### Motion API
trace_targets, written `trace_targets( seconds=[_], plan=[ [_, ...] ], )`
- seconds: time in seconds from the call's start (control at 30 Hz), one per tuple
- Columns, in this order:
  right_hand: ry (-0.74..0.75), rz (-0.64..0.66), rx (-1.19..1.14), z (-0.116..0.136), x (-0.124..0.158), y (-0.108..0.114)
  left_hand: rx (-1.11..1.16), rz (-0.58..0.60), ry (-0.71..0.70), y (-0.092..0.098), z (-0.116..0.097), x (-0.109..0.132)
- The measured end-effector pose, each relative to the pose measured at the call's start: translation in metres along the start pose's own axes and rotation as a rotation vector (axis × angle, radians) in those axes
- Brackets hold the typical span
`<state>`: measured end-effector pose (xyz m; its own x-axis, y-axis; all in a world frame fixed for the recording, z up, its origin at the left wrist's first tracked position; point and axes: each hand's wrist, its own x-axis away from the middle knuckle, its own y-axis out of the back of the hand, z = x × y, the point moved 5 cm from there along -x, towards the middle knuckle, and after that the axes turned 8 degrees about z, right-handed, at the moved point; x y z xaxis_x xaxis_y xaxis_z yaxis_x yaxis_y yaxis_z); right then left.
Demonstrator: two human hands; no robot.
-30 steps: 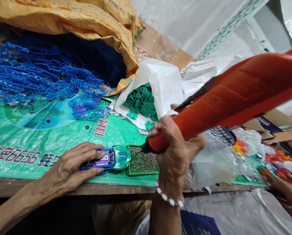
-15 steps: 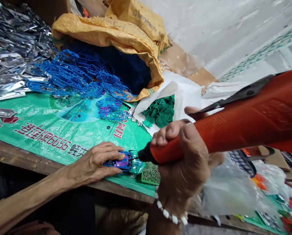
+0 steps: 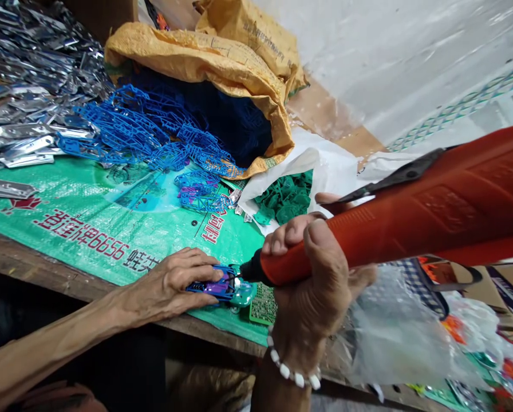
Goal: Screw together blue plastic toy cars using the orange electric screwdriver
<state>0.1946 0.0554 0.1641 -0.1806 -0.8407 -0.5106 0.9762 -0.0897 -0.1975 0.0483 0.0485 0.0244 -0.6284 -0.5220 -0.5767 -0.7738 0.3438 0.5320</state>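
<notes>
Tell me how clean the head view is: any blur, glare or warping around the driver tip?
Head view: evenly lit; orange electric screwdriver looms large and stretched by wide-angle warp; its tip at the toy car is sharp; glare on the silver strips; clear bags lower right look hazy.

Blue plastic frames [image 3: 145,129] spill from a yellow sack [image 3: 205,57]; silver pieces [image 3: 28,86] lie left; green parts [image 3: 286,197] fill a white bag [image 3: 325,166].

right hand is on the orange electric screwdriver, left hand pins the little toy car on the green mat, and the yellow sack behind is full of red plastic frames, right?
Not quite: in the head view the plastic frames spilling from the yellow sack are blue, not red. The rest holds: the right hand grips the orange electric screwdriver, and the left hand pins the toy car on the green mat.
</notes>
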Motion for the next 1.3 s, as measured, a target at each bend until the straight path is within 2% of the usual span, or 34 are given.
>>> trace_targets(
  seconds=[0.13,0.33,0.5,0.63,0.73,0.87,1.03,1.17,1.3],
  plan=[
    [-0.030,-0.025,0.052,-0.002,0.001,0.002,-0.022,0.007,-0.001,0.002,0.000,0.000],
    [-0.044,0.021,0.046,-0.003,0.005,0.001,-0.036,0.020,-0.007,0.002,-0.002,-0.001],
    [-0.171,0.055,0.040,-0.013,0.009,-0.001,-0.063,0.016,-0.017,0.002,-0.003,-0.002],
    [-0.102,0.055,0.072,-0.006,0.009,-0.001,-0.057,0.008,-0.019,0.004,-0.002,0.000],
    [0.005,-0.016,0.061,0.010,0.008,0.011,-0.099,0.025,-0.022,0.006,-0.002,0.001],
    [0.089,-0.127,0.204,0.023,0.010,0.044,-0.117,0.033,-0.010,0.008,0.001,0.004],
    [0.024,-0.254,0.322,0.003,0.025,0.082,-0.088,0.034,0.041,0.010,0.003,0.006],
    [0.008,-0.297,0.358,-0.008,0.037,0.087,-0.127,0.073,0.061,0.013,0.000,0.004],
    [0.001,-0.277,0.343,-0.008,0.040,0.083,-0.126,0.064,0.080,0.015,-0.001,0.006]
  ],
)
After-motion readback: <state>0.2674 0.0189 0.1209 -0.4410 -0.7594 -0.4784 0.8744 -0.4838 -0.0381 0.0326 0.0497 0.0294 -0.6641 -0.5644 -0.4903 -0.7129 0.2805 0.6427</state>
